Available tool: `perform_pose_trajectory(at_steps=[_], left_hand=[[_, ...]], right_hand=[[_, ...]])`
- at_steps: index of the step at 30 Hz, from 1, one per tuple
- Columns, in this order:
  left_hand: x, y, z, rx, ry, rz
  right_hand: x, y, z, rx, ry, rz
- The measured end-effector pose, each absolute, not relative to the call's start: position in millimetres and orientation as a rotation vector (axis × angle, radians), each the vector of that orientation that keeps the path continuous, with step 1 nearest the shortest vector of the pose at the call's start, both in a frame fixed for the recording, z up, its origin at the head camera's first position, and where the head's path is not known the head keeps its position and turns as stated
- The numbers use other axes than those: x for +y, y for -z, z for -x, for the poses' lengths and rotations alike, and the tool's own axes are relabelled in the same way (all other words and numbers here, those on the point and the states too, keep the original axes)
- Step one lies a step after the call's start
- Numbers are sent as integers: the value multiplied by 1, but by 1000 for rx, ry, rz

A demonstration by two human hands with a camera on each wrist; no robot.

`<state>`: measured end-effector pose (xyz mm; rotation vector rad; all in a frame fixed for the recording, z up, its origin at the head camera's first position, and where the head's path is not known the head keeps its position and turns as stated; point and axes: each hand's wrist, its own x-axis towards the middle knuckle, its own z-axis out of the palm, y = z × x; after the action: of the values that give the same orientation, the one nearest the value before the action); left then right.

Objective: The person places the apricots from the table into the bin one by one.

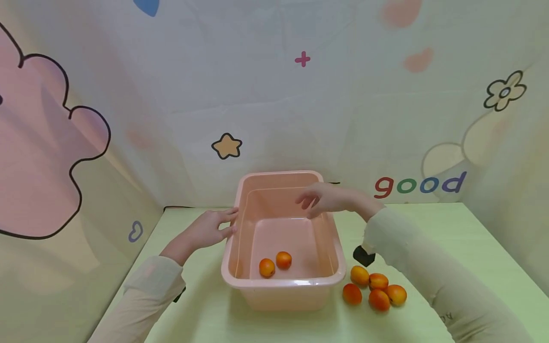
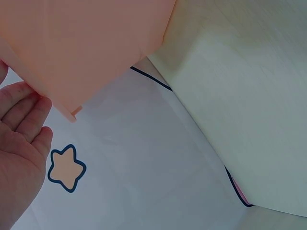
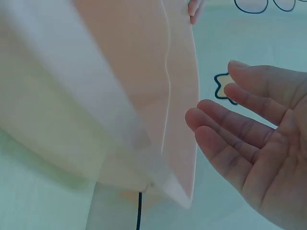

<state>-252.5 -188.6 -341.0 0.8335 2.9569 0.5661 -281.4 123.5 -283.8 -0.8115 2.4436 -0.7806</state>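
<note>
One hand, the left hand (image 1: 210, 227), against the left rim of the pink tub (image 1: 283, 297): fingers fairly straight, tips touching the rim, not clamped round it. Right hand (image 1: 321, 196) above the far right part of the tub, wrist over the right rim. Fingers loosely bent, gap between thumb and fingers in head view, grip slack, nothing held. Right wrist view: palm side toward camera, same loose fingers beside the tub edge.

Tub upright on the light green table (image 1: 463, 238), long sides running away from the viewer, between the two hands. Inside: two orange-red fruits (image 1: 283, 260) on the tub floor, toward the near end, side by side. Can't tell whether in contact.

Outside: five more fruits (image 1: 379, 300) on the table, just right of the tub's near end, loose cluster, yellow-orange to red. Lowest-left one closest to the tub, slightly apart from the rest.

Pale sleeves (image 1: 413, 252) on both arms. Black piece (image 1: 364, 256) just below the right cuff, partly hidden, shape unclear.

Behind: pale backdrop cloth (image 1: 274, 109), printed. Large pink cloud shape (image 1: 38, 143) at left, orange star (image 1: 227, 146) left of the tub's far end, pink plus sign (image 1: 302, 59) higher up, flower outline (image 1: 505, 91) at right above the multicolour word "good" (image 1: 421, 185).
</note>
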Motion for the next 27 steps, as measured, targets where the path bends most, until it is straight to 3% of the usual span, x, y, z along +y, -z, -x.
perform_pose_trajectory(at_steps=[11,27], left_hand=[[-188,340,252,2950,-595,-825],[-188,341,253,2944,-588,-816]], right_hand=[[180,304,278,2455,1004,714],[222,371,270,2369,1024,497]])
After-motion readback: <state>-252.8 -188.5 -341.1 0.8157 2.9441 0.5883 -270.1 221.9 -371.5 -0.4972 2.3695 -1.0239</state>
